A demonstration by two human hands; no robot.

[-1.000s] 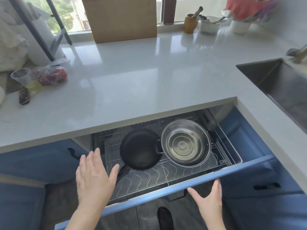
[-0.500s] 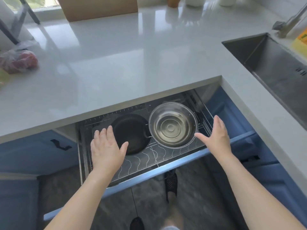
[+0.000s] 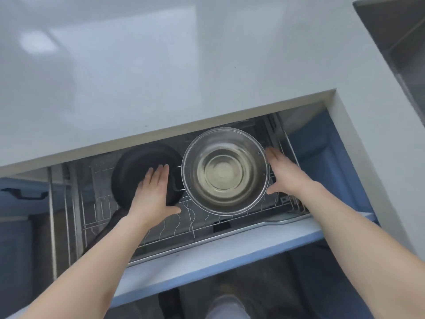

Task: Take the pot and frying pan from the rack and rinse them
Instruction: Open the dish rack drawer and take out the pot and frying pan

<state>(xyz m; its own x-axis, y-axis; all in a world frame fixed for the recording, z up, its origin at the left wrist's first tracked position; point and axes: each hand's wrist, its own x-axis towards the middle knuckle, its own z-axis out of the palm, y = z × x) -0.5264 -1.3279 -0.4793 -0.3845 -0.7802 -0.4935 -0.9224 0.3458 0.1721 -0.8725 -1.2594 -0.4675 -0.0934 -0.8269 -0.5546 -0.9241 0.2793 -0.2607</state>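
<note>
Below the worktop [image 3: 161,65], the pot [image 3: 225,171] and frying pan [image 3: 135,169] sit side by side in the pulled-out rack [image 3: 184,224]. Left hand [image 3: 154,192] and right hand [image 3: 285,172] flank the pot, each grip released, fingers straight.

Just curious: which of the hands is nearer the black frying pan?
Left. The left hand lies open over the frying pan; the right hand is beyond the pot, at its far side.

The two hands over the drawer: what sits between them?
In the head view, the steel pot sits between the left hand and right hand, with the right edge of the black frying pan beside it.
</note>
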